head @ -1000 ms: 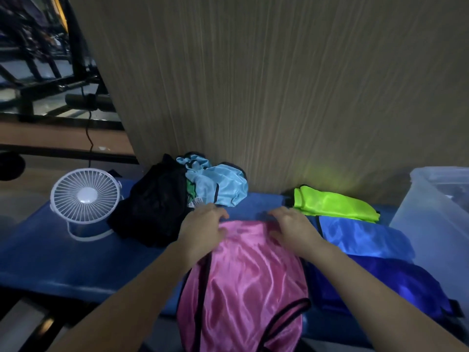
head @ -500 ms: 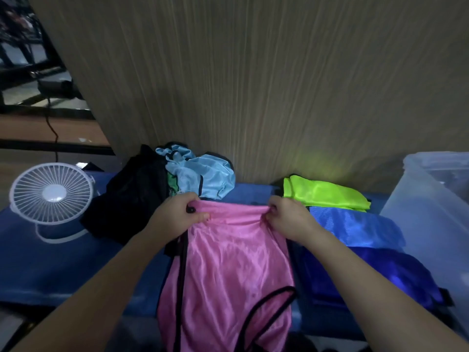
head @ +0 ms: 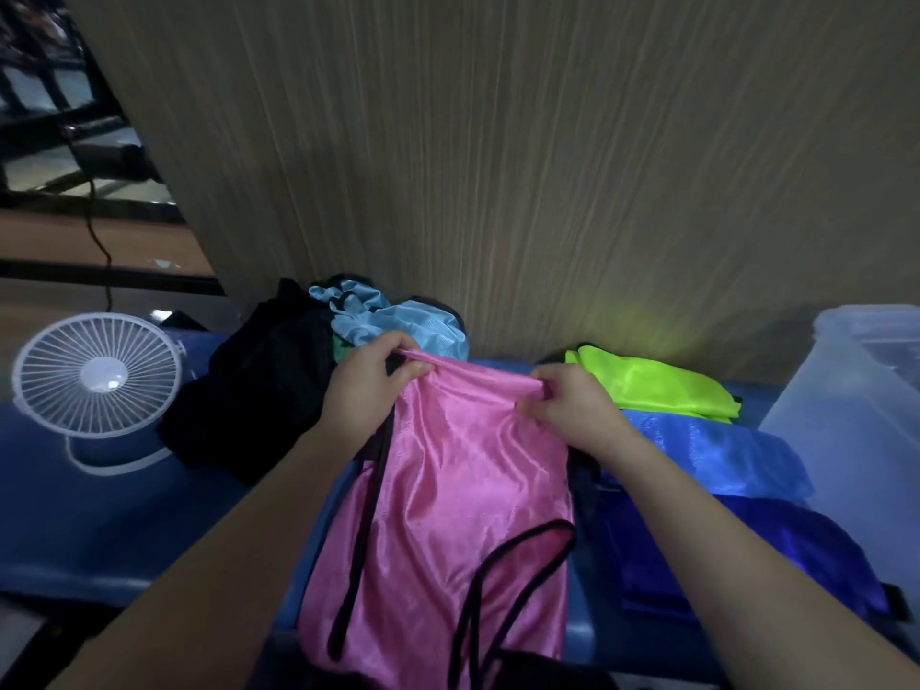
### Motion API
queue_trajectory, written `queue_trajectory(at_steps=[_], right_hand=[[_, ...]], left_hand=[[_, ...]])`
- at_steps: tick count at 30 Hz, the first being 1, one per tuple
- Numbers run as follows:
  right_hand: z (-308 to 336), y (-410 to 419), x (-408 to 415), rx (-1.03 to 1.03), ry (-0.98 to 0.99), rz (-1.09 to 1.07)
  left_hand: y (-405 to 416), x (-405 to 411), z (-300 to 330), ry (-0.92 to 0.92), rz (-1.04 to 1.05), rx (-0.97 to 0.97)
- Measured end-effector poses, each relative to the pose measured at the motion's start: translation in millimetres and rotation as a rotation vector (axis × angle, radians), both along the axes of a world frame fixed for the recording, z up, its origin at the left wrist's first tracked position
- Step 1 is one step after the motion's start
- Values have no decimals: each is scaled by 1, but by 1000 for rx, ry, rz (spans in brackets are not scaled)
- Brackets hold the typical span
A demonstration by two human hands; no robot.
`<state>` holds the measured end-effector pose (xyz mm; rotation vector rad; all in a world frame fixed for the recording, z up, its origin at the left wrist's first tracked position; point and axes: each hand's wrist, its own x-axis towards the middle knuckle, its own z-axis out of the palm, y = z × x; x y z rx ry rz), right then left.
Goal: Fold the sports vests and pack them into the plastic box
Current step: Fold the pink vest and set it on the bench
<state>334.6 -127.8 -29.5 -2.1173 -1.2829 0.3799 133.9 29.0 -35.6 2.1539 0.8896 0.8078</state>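
A pink sports vest [head: 448, 500] with black trim lies lengthwise on the blue table [head: 99, 530], its near end hanging over the front edge. My left hand [head: 371, 385] pinches its far left corner, and my right hand [head: 567, 408] pinches the far right corner. Both corners are lifted slightly off the table. To the right lie three folded vests: neon green [head: 657, 385], light blue [head: 717, 455] and dark blue [head: 747, 555]. The translucent plastic box [head: 856, 420] stands at the far right.
A pile of unfolded vests sits behind my left hand: black [head: 259, 390] and pale blue [head: 398, 326], with a bit of green between. A small white desk fan [head: 94, 385] stands at the left. A wood-grain panel [head: 498, 166] rises right behind the table.
My hands went from resting flat on the pink vest's far edge to pinching its two corners and lifting them. The head view has also shifted.
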Motion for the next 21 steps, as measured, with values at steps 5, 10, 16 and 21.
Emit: queue_trajectory(at_steps=[5, 10, 16, 21], right_hand=[[0, 5, 2, 196, -114, -194], [2, -6, 0, 193, -119, -105], [16, -35, -14, 276, -135, 17], [31, -69, -36, 283, -133, 147]], left_hand=[[3, 5, 16, -3, -72, 70], [1, -9, 16, 44, -147, 42], [-18, -40, 29, -29, -234, 228], [-43, -73, 36, 12, -301, 494]])
